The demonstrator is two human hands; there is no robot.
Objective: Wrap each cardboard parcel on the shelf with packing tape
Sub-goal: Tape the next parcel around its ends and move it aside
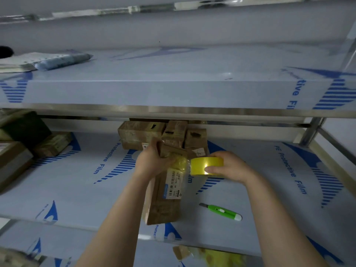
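Left grip: the left grip (154, 160), a bare hand, clasps the far end of the long brown cardboard parcel (163, 205), fingers curled over its edge.
Right grip: the right grip (229, 166) holds the yellow roll of packing tape (207, 165), thumb pressed on the outer band.
Parcel: lies lengthwise on the middle shelf (77, 189), which is covered in blue-printed protective film. Its near end is close to the front edge. A white barcode label (174, 183) is on its upper face.
Tape: the roll sits just beside the parcel's far end, where yellow tape already covers the cardboard.
Behind: a cluster of small brown cardboard boxes (142, 133) stands at the shelf's back, directly beyond the left grip.
Right of parcel: a green utility knife (221, 211) lies flat on the film, apart from the parcel.
Left: darker stacked cardboard boxes (25, 135) crowd the shelf's left end.
Above: the upper shelf (173, 89) overhangs the work and carries flat paper packets (48, 59) at its left.
Below: blurred yellow and brown items, too indistinct to tell.
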